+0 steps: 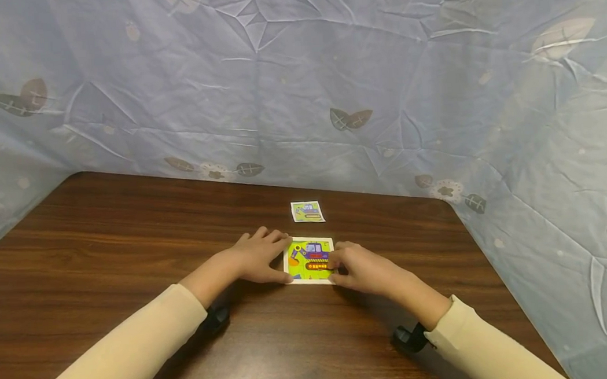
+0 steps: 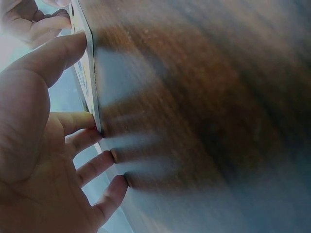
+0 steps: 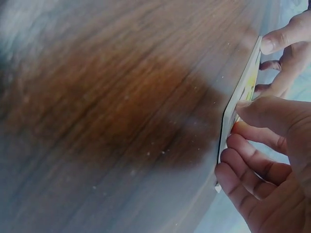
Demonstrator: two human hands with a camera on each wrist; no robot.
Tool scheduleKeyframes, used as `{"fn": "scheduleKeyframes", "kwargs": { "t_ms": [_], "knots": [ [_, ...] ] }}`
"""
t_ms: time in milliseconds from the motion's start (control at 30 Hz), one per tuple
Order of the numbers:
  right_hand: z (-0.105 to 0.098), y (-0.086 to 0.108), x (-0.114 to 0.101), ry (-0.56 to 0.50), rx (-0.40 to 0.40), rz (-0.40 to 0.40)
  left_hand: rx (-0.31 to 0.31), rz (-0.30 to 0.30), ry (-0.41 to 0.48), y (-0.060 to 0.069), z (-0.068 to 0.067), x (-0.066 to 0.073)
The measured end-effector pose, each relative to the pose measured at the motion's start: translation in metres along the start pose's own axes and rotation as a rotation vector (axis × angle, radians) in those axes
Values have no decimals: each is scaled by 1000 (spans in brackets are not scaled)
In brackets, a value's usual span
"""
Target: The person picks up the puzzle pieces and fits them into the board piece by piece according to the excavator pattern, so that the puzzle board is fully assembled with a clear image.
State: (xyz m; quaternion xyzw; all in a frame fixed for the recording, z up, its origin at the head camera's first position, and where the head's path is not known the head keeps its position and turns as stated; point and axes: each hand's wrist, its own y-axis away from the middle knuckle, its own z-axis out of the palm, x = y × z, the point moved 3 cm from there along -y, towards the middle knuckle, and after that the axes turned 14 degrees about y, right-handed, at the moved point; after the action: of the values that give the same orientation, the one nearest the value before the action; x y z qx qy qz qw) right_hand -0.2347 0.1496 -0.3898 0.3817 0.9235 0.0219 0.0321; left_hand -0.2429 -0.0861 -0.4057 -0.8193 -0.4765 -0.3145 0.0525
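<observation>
A small square picture puzzle [image 1: 311, 260] with a white frame lies on the table, showing a purple excavator on green. At its left edge my left hand [image 1: 259, 257] has its fingers spread, the thumb at the near left corner and a fingertip at the far left corner. My right hand [image 1: 364, 267] grips the right side with bent fingers. In the right wrist view its thumb [image 3: 272, 112] is on the near rim and the index fingertip touches the picture. That hand covers the puzzle's right edge. The left wrist view shows the frame [image 2: 89, 63] edge-on.
A small printed card [image 1: 307, 212] with a similar excavator picture lies just beyond the puzzle. The dark wood-grain table [image 1: 129, 235] ends at a pale patterned cloth [image 1: 297, 85] hanging behind and at the sides. A black strap [image 1: 410, 338] sits at the right wrist.
</observation>
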Motion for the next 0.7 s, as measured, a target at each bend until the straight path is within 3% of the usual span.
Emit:
{"fn": "scheduleKeyframes", "kwargs": {
  "t_ms": [233, 500, 700],
  "knots": [
    [0, 0, 3, 2, -14, 3, -7, -11, -3, 0, 1, 1],
    [5, -1, 1, -50, 30, 27, -1, -12, -12, 0, 1, 0],
    [6, -2, -2, -3, 37, 72, -2, -13, -19, -1, 2, 0]
  ]
}}
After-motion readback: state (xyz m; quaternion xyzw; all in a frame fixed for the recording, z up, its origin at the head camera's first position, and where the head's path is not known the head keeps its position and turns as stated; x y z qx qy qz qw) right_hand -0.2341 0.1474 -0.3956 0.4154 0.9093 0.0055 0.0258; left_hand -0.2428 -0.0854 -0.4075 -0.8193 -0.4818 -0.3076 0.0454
